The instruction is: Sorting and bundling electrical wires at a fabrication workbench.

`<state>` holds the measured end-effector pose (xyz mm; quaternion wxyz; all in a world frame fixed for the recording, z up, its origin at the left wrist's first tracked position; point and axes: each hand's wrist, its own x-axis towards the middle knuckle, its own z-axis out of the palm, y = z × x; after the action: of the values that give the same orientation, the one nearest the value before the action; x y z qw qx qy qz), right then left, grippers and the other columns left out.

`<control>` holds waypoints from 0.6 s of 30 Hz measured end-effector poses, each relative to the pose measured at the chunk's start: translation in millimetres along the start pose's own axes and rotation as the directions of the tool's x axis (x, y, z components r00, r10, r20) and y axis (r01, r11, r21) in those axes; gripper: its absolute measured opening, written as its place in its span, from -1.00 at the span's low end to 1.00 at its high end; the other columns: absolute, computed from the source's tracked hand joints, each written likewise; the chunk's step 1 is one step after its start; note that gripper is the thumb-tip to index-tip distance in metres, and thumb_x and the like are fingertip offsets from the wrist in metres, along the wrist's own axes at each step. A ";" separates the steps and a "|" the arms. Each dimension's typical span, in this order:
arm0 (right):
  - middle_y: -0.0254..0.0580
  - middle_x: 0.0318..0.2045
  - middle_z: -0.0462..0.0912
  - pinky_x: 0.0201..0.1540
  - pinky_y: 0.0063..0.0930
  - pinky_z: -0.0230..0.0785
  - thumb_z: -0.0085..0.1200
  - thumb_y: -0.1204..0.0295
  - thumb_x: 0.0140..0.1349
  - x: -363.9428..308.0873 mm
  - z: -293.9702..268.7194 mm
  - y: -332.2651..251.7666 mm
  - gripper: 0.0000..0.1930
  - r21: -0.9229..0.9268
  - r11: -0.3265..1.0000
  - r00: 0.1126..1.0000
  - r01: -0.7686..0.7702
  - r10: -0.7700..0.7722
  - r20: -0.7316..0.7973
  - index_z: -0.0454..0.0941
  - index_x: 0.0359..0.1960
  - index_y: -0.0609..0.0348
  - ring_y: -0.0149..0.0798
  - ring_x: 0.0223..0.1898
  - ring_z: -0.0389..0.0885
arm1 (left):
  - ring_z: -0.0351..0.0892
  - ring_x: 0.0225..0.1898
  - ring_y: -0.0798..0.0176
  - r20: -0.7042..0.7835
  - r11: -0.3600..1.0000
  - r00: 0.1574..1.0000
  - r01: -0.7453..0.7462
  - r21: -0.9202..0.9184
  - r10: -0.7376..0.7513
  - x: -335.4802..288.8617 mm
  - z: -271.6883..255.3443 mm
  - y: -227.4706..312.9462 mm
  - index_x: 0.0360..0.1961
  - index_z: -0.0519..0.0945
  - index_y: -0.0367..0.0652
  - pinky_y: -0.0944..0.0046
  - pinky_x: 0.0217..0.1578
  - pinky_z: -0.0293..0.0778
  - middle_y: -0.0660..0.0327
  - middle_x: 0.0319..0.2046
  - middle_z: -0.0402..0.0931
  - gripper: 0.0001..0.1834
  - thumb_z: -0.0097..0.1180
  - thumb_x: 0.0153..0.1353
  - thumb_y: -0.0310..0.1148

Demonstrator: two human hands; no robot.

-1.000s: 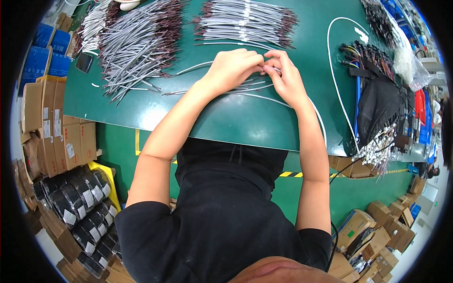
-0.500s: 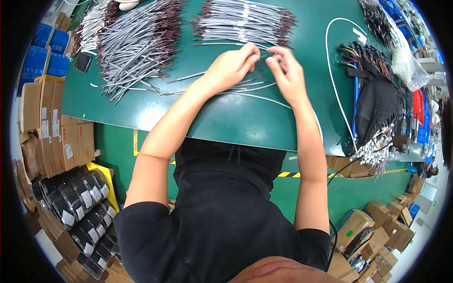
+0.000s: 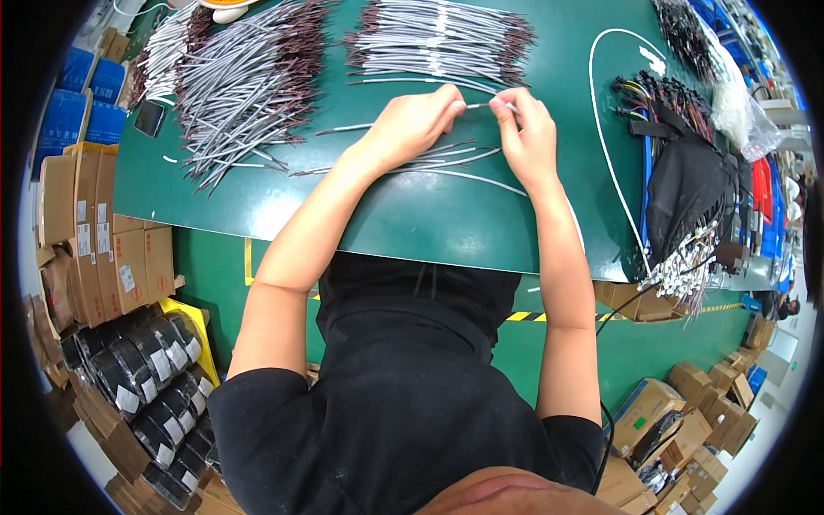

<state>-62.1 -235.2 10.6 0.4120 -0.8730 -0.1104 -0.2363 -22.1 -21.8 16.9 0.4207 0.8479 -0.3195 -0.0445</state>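
Note:
A thin grey cable [image 3: 343, 129] with a dark end runs from the left into my left hand [image 3: 416, 124], which is closed on it. Its far end stretches across a short gap to my right hand [image 3: 528, 142], where thumb and fingers pinch it. Beneath my hands, several loose grey cables [image 3: 442, 159] with dark tips lie on the green table [image 3: 395, 223]. Just beyond my fingers rests a row of grey cables [image 3: 403, 39] with brown ends, with one cable lying along its near edge.
Left stands a large heap of grey cables [image 3: 240, 86], with a phone [image 3: 150, 118] beside it. A long white cable [image 3: 603, 129] loops on the right, near a black mesh bag [image 3: 691, 189] and wire harnesses [image 3: 665, 103]. Cardboard boxes [image 3: 129, 266] flank the table.
My right fingers have closed on the cable, and the gap between my hands now shows it stretched straight. The cable's left end has shifted away from me and slightly right.

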 end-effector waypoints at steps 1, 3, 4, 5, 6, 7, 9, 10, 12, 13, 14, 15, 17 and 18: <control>-0.15 -0.31 0.74 -0.16 -0.18 0.47 0.23 0.32 0.42 1.5 -3.1 1.4 -0.87 -0.018 0.999 0.999 -0.046 0.045 -0.029 0.64 -0.20 0.10 -0.01 -0.28 0.68 | 0.70 -0.32 -0.08 -0.032 0.996 0.999 0.029 0.089 -0.026 -0.6 -3.5 -0.1 -0.10 0.52 -0.13 0.03 -0.26 0.56 0.09 -0.40 0.66 -0.80 0.02 0.56 -0.23; -0.10 -0.31 0.73 -0.17 -0.15 0.48 0.20 0.30 0.45 4.3 -9.4 10.4 -0.83 -0.016 0.984 0.983 -0.180 0.179 -0.044 0.62 -0.18 0.13 0.01 -0.27 0.69 | 0.71 -0.27 -0.07 -0.102 0.948 0.992 -0.037 0.315 0.073 3.6 -8.1 -13.3 -0.10 0.53 -0.10 0.02 -0.25 0.56 0.13 -0.34 0.68 -0.80 0.08 0.52 -0.20; -0.08 -0.32 0.73 -0.18 -0.13 0.49 0.20 0.29 0.46 5.5 -12.2 15.5 -0.82 -0.008 0.971 0.970 -0.239 0.238 -0.044 0.62 -0.18 0.14 0.02 -0.27 0.69 | 0.71 -0.25 -0.06 -0.113 0.915 0.988 -0.048 0.400 0.102 6.1 -11.2 -18.0 -0.12 0.53 -0.10 0.01 -0.26 0.57 0.14 -0.33 0.69 -0.80 0.10 0.50 -0.19; -0.06 -0.31 0.74 -0.17 -0.14 0.51 0.20 0.29 0.46 5.6 -13.7 19.9 -0.82 -0.050 0.964 0.964 -0.262 0.260 -0.052 0.62 -0.17 0.14 0.04 -0.25 0.71 | 0.70 -0.21 0.00 -0.158 0.894 0.976 -0.064 0.444 0.148 7.1 -12.9 -21.5 -0.14 0.55 -0.07 0.02 -0.26 0.57 0.18 -0.31 0.68 -0.82 0.17 0.44 -0.21; -0.06 -0.31 0.74 -0.17 -0.14 0.51 0.20 0.29 0.46 6.0 -12.2 22.4 -0.82 -0.049 0.964 0.964 -0.263 0.260 -0.054 0.62 -0.17 0.14 0.04 -0.25 0.71 | 0.70 -0.21 0.00 -0.157 0.893 0.976 -0.065 0.445 0.150 8.2 -14.0 -25.7 -0.14 0.55 -0.07 0.02 -0.26 0.57 0.18 -0.31 0.68 -0.82 0.17 0.44 -0.21; -0.05 -0.30 0.75 -0.16 -0.14 0.51 0.20 0.28 0.46 6.1 -10.5 24.4 -0.82 -0.067 0.963 0.965 -0.260 0.255 -0.066 0.62 -0.16 0.14 0.04 -0.24 0.73 | 0.69 -0.22 0.02 -0.209 0.873 0.957 -0.080 0.481 0.203 8.6 -14.1 -31.4 -0.15 0.56 -0.07 0.04 -0.26 0.56 0.20 -0.32 0.67 -0.82 0.20 0.41 -0.22; -0.04 -0.28 0.77 -0.15 -0.12 0.53 0.21 0.28 0.45 5.7 -7.4 25.5 -0.82 -0.103 0.954 0.959 -0.283 0.278 -0.058 0.64 -0.17 0.12 0.07 -0.20 0.76 | 0.63 -0.13 0.04 -0.236 0.853 0.948 -0.065 0.519 0.215 8.8 -15.6 -36.8 -0.12 0.59 -0.05 0.07 -0.13 0.53 0.24 -0.24 0.64 -0.80 0.29 0.32 -0.25; -0.04 -0.28 0.77 -0.15 -0.12 0.53 0.21 0.28 0.45 5.1 -7.4 25.7 -0.82 -0.103 0.953 0.959 -0.284 0.279 -0.059 0.64 -0.17 0.12 0.07 -0.20 0.76 | 0.63 -0.13 0.04 -0.234 0.853 0.948 -0.065 0.518 0.215 9.0 -14.5 -36.1 -0.12 0.59 -0.05 0.07 -0.13 0.53 0.24 -0.24 0.64 -0.80 0.29 0.32 -0.25; -0.04 -0.30 0.77 -0.16 -0.09 0.54 0.23 0.26 0.43 5.0 -7.6 25.7 -0.79 -0.173 0.947 0.962 -0.272 0.271 -0.028 0.63 -0.10 0.12 0.09 -0.21 0.76 | 0.56 -0.03 0.00 -0.336 0.791 0.876 -0.079 0.607 0.346 11.1 -12.3 -31.7 -0.08 0.62 -0.07 0.02 0.01 0.47 0.20 -0.14 0.60 -0.76 0.31 0.31 -0.25; -0.04 -0.30 0.77 -0.16 -0.09 0.54 0.23 0.26 0.43 4.7 -6.9 26.0 -0.79 -0.172 0.947 0.962 -0.272 0.271 -0.032 0.63 -0.10 0.12 0.09 -0.21 0.76 | 0.56 -0.03 0.00 -0.334 0.789 0.876 -0.082 0.608 0.349 10.4 -11.4 -29.0 -0.08 0.62 -0.07 0.02 0.01 0.47 0.20 -0.14 0.60 -0.76 0.31 0.31 -0.25; -0.04 -0.30 0.77 -0.16 -0.09 0.54 0.21 0.27 0.44 3.7 -5.5 26.4 -0.79 -0.189 0.938 0.956 -0.292 0.289 -0.041 0.60 -0.08 0.13 0.10 -0.20 0.76 | 0.54 0.00 -0.02 -0.343 0.811 0.878 -0.082 0.579 0.334 8.4 -10.3 -25.5 -0.06 0.62 -0.07 0.00 0.05 0.44 0.17 -0.10 0.58 -0.73 0.33 0.29 -0.24; -0.03 -0.30 0.77 -0.15 -0.09 0.55 0.20 0.28 0.44 3.5 -4.6 25.5 -0.79 -0.208 0.927 0.950 -0.311 0.307 -0.050 0.58 -0.06 0.14 0.10 -0.19 0.76 | 0.51 0.03 -0.04 -0.353 0.833 0.880 -0.081 0.548 0.317 6.7 -9.3 -23.1 -0.04 0.63 -0.08 -0.02 0.09 0.42 0.14 -0.06 0.57 -0.70 0.34 0.28 -0.22; -0.03 -0.30 0.76 -0.16 -0.07 0.54 0.17 0.30 0.45 4.4 -5.6 23.3 -0.80 -0.155 0.935 0.948 -0.319 0.312 -0.067 0.56 -0.06 0.15 0.10 -0.21 0.76 | 0.52 -0.02 -0.03 -0.169 0.890 0.934 -0.229 0.395 0.316 3.9 -6.9 -16.8 -0.10 0.63 -0.12 0.03 0.05 0.45 0.11 -0.13 0.55 -0.69 0.38 0.25 -0.19; -0.03 -0.31 0.76 -0.18 -0.05 0.53 0.14 0.33 0.45 4.9 -6.6 20.8 -0.81 -0.096 0.941 0.945 -0.324 0.317 -0.079 0.54 -0.06 0.15 0.11 -0.22 0.76 | 0.52 -0.04 -0.02 -0.064 0.909 0.946 -0.283 0.306 0.317 -0.4 -5.2 -7.1 -0.13 0.64 -0.13 0.04 0.04 0.46 0.11 -0.14 0.54 -0.69 0.39 0.24 -0.18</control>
<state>-51.9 -253.5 2.7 0.4007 -0.8924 0.0589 -0.1990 -17.1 -14.9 14.9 0.3098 0.8426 -0.4250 0.1163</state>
